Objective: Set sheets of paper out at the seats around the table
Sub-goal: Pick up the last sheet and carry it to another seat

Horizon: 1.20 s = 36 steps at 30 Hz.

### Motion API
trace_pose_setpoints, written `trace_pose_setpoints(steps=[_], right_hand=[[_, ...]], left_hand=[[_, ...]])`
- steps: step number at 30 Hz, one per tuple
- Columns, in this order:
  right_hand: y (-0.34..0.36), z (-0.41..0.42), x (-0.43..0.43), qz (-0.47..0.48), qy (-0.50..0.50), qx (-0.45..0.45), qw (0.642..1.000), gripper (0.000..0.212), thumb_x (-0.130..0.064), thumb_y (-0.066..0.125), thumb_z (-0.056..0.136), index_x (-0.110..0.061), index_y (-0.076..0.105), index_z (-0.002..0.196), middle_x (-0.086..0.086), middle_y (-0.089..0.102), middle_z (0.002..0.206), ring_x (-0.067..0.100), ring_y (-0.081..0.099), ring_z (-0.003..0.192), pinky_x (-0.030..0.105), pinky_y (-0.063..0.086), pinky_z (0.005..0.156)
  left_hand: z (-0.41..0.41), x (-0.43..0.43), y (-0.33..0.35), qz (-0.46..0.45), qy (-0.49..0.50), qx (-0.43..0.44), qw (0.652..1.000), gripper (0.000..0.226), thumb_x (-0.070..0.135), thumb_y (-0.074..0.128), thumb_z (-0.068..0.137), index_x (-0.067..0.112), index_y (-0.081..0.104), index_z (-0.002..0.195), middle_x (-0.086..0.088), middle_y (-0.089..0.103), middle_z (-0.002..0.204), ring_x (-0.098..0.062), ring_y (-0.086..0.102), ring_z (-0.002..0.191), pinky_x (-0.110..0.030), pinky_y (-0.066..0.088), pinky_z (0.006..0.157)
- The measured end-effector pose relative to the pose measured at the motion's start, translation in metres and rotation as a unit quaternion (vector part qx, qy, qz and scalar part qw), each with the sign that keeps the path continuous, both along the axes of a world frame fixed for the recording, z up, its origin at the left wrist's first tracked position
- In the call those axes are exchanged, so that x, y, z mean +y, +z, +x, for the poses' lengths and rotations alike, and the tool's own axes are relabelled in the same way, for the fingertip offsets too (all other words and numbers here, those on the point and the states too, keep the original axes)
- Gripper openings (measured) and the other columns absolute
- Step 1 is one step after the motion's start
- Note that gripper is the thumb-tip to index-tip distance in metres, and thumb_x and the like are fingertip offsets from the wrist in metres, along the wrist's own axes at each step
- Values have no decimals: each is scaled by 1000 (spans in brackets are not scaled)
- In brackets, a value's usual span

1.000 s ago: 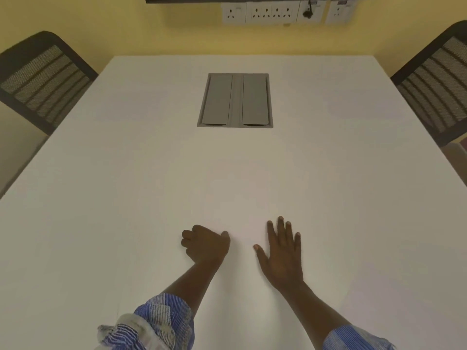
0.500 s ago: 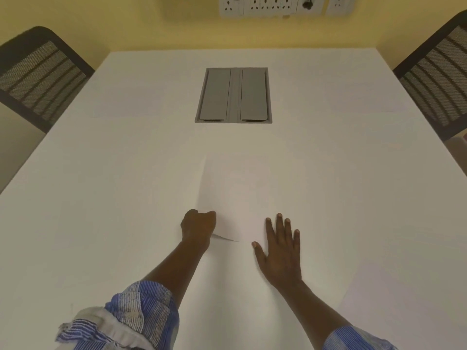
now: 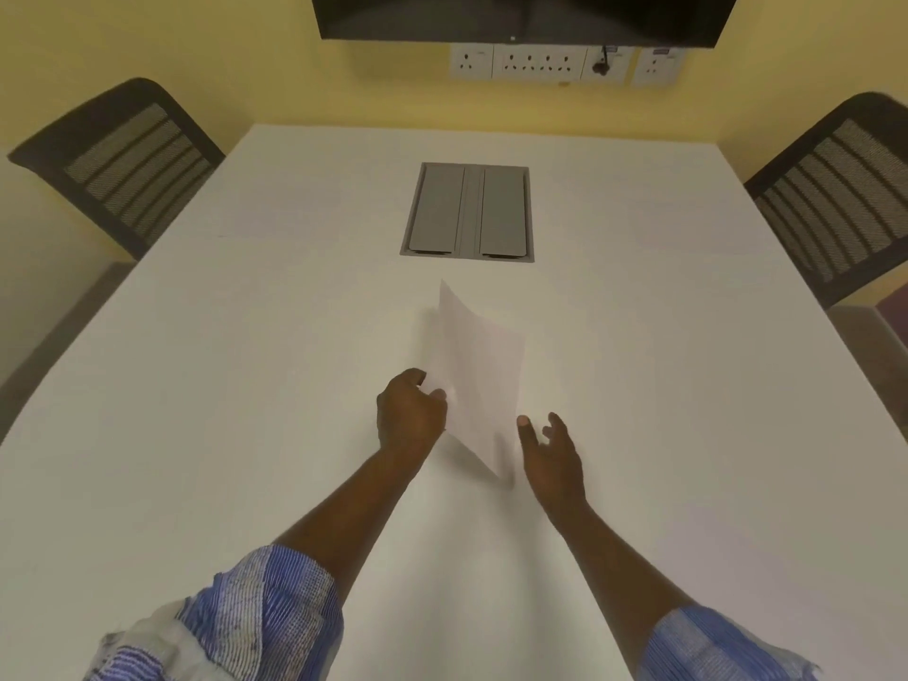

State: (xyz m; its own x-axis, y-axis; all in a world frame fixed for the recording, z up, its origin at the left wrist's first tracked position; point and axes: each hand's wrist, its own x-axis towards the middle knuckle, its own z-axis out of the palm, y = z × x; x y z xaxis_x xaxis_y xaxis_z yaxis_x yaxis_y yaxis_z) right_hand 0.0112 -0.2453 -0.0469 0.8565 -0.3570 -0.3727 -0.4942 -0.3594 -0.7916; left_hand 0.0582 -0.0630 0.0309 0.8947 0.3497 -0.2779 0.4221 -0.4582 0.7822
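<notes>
Over the near middle of the white worktop (image 3: 236,395), a sheet of paper (image 3: 484,366): plain white, blank on the face that shows, lifted and tilted. Far corner points toward the grey cable hatch (image 3: 469,211); near corner dips low toward the worktop. Slightly bowed, with a soft shadow beneath.

Held at its left edge by the left hand (image 3: 410,417), fingers (image 3: 416,377) curled and grasping the paper, thumb pressed on its near face. Just right of the near corner, apart from the paper, the right hand (image 3: 553,459), fingers (image 3: 556,422) loosely spread, released, gripping nothing.

Edges of the sheet smeared by motion blur; cannot tell whether one sheet or more. Cannot tell whether the near corner touches the worktop. White on white, so anything else lying flat there is too faint to make out. Left fingertips hidden behind the paper. Blue striped sleeves (image 3: 265,621) cut off at the bottom edge. Left chair (image 3: 127,159) and right chair (image 3: 845,199) seen only as mesh backs, the right one cropped. Dark screen (image 3: 525,17) cropped at the top, above the wall sockets (image 3: 540,63).
</notes>
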Motion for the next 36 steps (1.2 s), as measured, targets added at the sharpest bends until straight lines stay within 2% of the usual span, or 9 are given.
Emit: trace_pose_setpoints(steps=[3, 6, 9, 13, 15, 19, 23, 28, 36], right_hand=[[24, -7, 2, 185, -80, 76, 977, 85, -71, 58, 85, -21, 39, 151, 5, 55, 141, 29, 57, 125, 48, 46, 109], [49, -23, 7, 318, -91, 118, 936, 71, -58, 61, 93, -11, 45, 143, 21, 59, 131, 36, 66, 108, 52, 53, 99], [69, -46, 20, 395, -98, 148, 901, 79, -53, 65, 93, -4, 36, 148, 26, 63, 116, 38, 70, 94, 51, 58, 81], [71, -81, 49, 464, -95, 181, 862, 87, -58, 69, 87, 3, 43, 143, 23, 65, 126, 37, 68, 108, 46, 59, 72], [70, -97, 67, 493, -111, 164, 847, 78, -55, 72, 85, -1, 53, 138, 18, 69, 126, 35, 69, 112, 44, 61, 70], [74, -128, 105, 522, -174, 90, 830, 43, -29, 75, 90, -11, 63, 127, 12, 70, 125, 31, 68, 110, 44, 59, 79], [74, -152, 131, 501, -204, 77, 837, 32, -11, 74, 89, -8, 65, 120, 12, 72, 113, 27, 69, 93, 38, 57, 75], [71, -171, 170, 444, -187, 102, 870, 11, -10, 75, 89, -14, 65, 89, 5, 69, 89, 21, 63, 75, 31, 50, 66], [44, -206, 242, 380, -143, 149, 901, 10, -18, 75, 91, -16, 66, 97, 5, 70, 98, 23, 68, 91, 33, 52, 71]], left_hand=[[-22, 5, 37, -6, -16, -27, 1000, 30, 25, 62, 83, 16, 70, 110, -1, 74, 94, -24, 73, 74, -37, 61, 75], [-49, 18, 70, -29, -24, -41, 998, 10, 19, 64, 86, 16, 70, 93, 0, 72, 74, -16, 62, 48, -24, 49, 55], [-78, 37, 96, -63, -32, -49, 996, 6, 20, 69, 86, 18, 71, 91, -1, 73, 77, -17, 63, 50, -23, 47, 51], [-114, 70, 118, -111, -39, -47, 992, 3, 18, 73, 84, 18, 71, 86, -4, 73, 76, -20, 63, 54, -30, 51, 53], [-131, 89, 126, -127, -47, -43, 990, 4, 15, 73, 84, 14, 72, 88, -4, 73, 75, -18, 63, 53, -31, 51, 54], [-159, 137, 127, -120, -30, -32, 992, 7, 12, 73, 84, 9, 72, 90, -5, 71, 74, -17, 62, 52, -30, 49, 51], [-177, 189, 113, -96, -7, -15, 995, 8, 14, 71, 84, 10, 71, 91, -4, 71, 77, -20, 63, 55, -28, 47, 49], [-189, 252, 77, -54, 30, 17, 998, 9, 16, 68, 83, 12, 67, 91, -5, 71, 85, -24, 65, 61, -28, 48, 50], [-206, 347, 22, -53, 93, 58, 993, 11, 11, 66, 84, 7, 69, 93, -8, 72, 90, -23, 66, 65, -25, 47, 51]])
